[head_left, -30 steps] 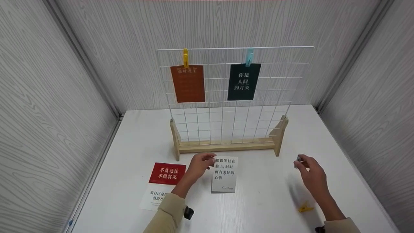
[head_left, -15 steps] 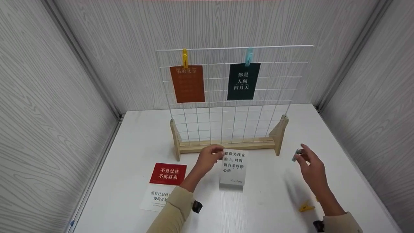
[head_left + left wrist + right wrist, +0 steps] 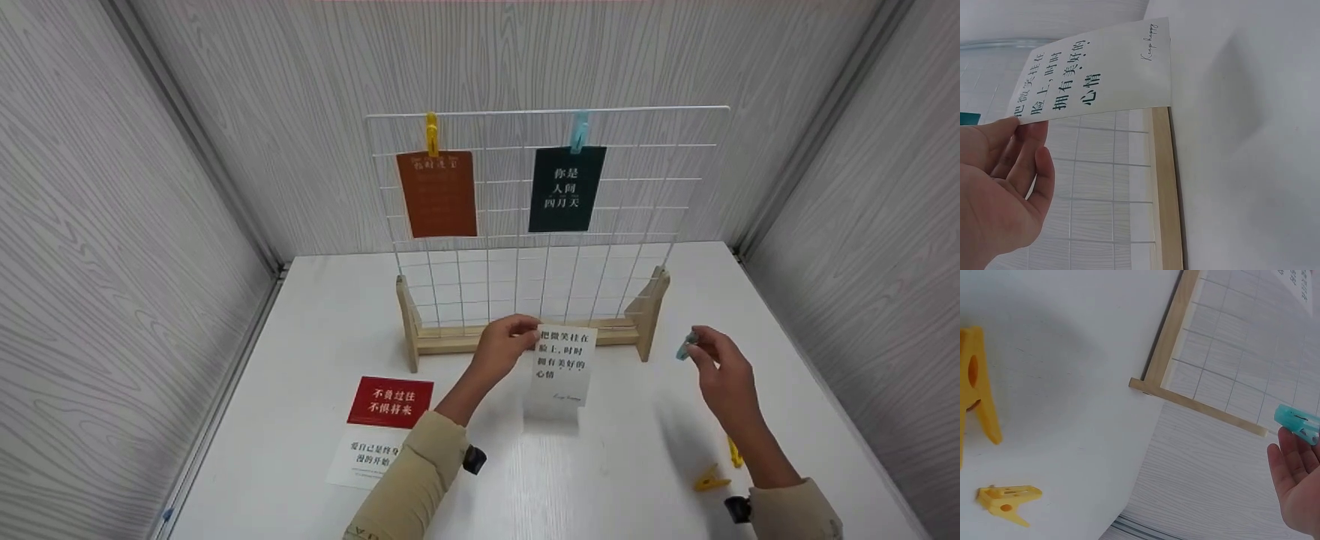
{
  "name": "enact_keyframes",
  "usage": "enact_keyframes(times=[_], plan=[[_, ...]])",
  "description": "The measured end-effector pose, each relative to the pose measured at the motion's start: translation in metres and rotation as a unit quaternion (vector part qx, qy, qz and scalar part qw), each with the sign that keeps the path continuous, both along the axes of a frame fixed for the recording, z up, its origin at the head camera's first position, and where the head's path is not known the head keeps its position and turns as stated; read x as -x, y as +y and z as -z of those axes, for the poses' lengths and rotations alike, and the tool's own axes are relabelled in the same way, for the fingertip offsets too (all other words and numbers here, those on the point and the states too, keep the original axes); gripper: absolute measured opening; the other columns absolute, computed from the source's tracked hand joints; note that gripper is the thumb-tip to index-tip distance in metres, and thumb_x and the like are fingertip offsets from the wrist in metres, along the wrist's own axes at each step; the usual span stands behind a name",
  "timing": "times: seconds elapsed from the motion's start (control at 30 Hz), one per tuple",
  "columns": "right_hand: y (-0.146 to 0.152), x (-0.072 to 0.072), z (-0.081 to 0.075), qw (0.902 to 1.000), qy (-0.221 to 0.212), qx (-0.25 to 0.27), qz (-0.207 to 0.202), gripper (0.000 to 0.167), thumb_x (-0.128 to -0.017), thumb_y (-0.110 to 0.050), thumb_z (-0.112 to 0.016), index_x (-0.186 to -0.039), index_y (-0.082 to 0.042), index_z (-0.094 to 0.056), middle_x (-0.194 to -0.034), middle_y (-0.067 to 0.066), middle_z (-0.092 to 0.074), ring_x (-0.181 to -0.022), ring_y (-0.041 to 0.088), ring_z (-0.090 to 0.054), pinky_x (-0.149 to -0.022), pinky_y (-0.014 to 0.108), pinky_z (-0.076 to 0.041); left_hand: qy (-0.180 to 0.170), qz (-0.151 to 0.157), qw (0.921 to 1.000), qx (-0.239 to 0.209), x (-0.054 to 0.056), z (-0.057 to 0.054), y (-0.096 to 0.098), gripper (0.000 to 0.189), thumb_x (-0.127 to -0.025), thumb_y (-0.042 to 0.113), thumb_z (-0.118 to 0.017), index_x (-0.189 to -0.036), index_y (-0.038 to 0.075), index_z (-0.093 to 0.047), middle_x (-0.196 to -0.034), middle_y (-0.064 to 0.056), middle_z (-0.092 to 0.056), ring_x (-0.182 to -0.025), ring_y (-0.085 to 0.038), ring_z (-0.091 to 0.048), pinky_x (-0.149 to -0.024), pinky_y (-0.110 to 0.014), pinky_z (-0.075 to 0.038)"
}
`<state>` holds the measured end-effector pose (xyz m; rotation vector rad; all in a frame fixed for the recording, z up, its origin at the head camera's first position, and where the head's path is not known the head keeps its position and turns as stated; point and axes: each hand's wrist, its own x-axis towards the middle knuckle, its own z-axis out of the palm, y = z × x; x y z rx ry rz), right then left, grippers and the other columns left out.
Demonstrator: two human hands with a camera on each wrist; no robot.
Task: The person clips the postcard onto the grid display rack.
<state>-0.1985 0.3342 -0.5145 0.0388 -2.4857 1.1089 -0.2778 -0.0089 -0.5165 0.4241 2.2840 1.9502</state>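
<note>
My left hand (image 3: 505,349) pinches the upper left corner of a white card (image 3: 563,367) with dark writing. The card hangs above the table in front of the rack's wooden base, its shadow below it. In the left wrist view, thumb and fingers meet at the corner of the same card (image 3: 1095,70). My right hand (image 3: 726,373), to the right of the rack, holds a small light-blue clip (image 3: 687,346) between thumb and fingers. The right wrist view shows this translucent clip (image 3: 1297,422) at the fingertips.
A white wire grid rack (image 3: 495,259) stands on wooden feet. On it hang an orange-brown card (image 3: 439,199) under a yellow clip (image 3: 431,135) and a dark green card (image 3: 564,214) under a blue clip (image 3: 579,133). Red (image 3: 390,403) and white (image 3: 360,466) cards lie left; yellow clips (image 3: 710,478) lie right.
My left hand has lifted the white card off the table and carried it right and toward the rack. My right hand has risen slightly, and the light-blue clip has turned in its fingers.
</note>
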Motion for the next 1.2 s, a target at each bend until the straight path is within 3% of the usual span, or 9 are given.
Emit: enact_keyframes(times=[0.17,0.37,0.43,0.6,0.67,0.8,1.0,1.2], plan=[[0.001,0.004,-0.007,0.9992,0.033,-0.016,-0.017,0.039,-0.104,-0.014,-0.056,-0.140,0.001,-0.053,-0.118,0.014,-0.062,-0.108,0.010,-0.057,-0.089,0.000,-0.036,0.017,-0.007,0.9997,0.013,0.004,-0.010,0.007,0.022,-0.097,0.013,-0.065,-0.117,0.005,-0.072,-0.106,-0.005,-0.071,-0.097,-0.013,-0.065,-0.085,-0.030,-0.056],[-0.001,0.009,-0.016,0.9993,0.032,-0.009,-0.020,0.034,-0.103,-0.016,-0.057,-0.134,-0.001,-0.056,-0.117,0.012,-0.062,-0.112,0.029,-0.062,-0.087,0.001,-0.040,0.029,-0.007,0.9994,0.016,0.006,-0.021,0.012,0.020,-0.099,0.015,-0.064,-0.116,0.010,-0.072,-0.105,-0.002,-0.072,-0.096,-0.013,-0.069,-0.090,-0.039,-0.056],[-0.002,0.010,-0.019,0.9992,0.033,-0.009,-0.020,0.034,-0.103,-0.016,-0.058,-0.133,-0.001,-0.057,-0.118,0.011,-0.062,-0.111,0.023,-0.062,-0.087,0.002,-0.040,0.029,-0.006,0.9995,0.011,0.006,-0.024,0.014,0.020,-0.099,0.015,-0.064,-0.116,0.011,-0.072,-0.104,-0.003,-0.072,-0.093,-0.014,-0.071,-0.090,-0.042,-0.056],[-0.003,0.015,-0.025,0.9980,0.056,-0.015,-0.025,0.033,-0.101,-0.014,-0.061,-0.132,-0.002,-0.059,-0.116,0.010,-0.064,-0.106,-0.006,-0.053,-0.088,0.003,-0.039,0.034,-0.009,0.9994,0.008,0.008,-0.029,0.018,0.021,-0.099,0.016,-0.064,-0.118,0.011,-0.072,-0.103,-0.001,-0.071,-0.092,-0.013,-0.070,-0.089,-0.041,-0.057],[-0.004,0.016,-0.028,0.9974,0.065,-0.018,-0.028,0.034,-0.101,-0.015,-0.061,-0.133,-0.003,-0.059,-0.116,0.010,-0.064,-0.105,-0.011,-0.050,-0.088,0.004,-0.039,0.038,-0.011,0.9992,0.008,0.009,-0.032,0.020,0.020,-0.099,0.016,-0.064,-0.117,0.011,-0.072,-0.103,-0.001,-0.072,-0.092,-0.013,-0.070,-0.088,-0.041,-0.057],[-0.004,0.019,-0.034,0.9965,0.074,-0.020,-0.034,0.037,-0.101,-0.013,-0.060,-0.136,-0.001,-0.057,-0.115,0.012,-0.064,-0.105,-0.012,-0.050,-0.084,0.004,-0.040,0.049,-0.010,0.9987,0.009,0.012,-0.037,0.024,0.019,-0.099,0.015,-0.064,-0.116,0.012,-0.072,-0.104,-0.001,-0.072,-0.091,-0.013,-0.070,-0.087,-0.041,-0.056],[-0.007,0.024,-0.044,0.9936,0.095,-0.017,-0.059,0.037,-0.100,-0.002,-0.059,-0.137,0.003,-0.056,-0.114,0.015,-0.062,-0.103,-0.010,-0.051,-0.077,0.003,-0.043,0.063,-0.007,0.9979,0.012,0.015,-0.045,0.030,0.021,-0.100,0.015,-0.063,-0.117,0.009,-0.071,-0.103,0.000,-0.071,-0.091,-0.012,-0.070,-0.084,-0.030,-0.055],[-0.009,0.028,-0.056,0.9935,0.094,-0.029,-0.057,0.031,-0.100,-0.004,-0.060,-0.130,0.002,-0.059,-0.114,0.013,-0.062,-0.102,-0.011,-0.050,-0.078,0.003,-0.043,0.061,-0.007,0.9981,0.002,0.017,-0.053,0.038,0.021,-0.099,0.015,-0.063,-0.118,0.008,-0.071,-0.101,0.003,-0.071,-0.092,-0.011,-0.070,-0.089,-0.036,-0.057]])
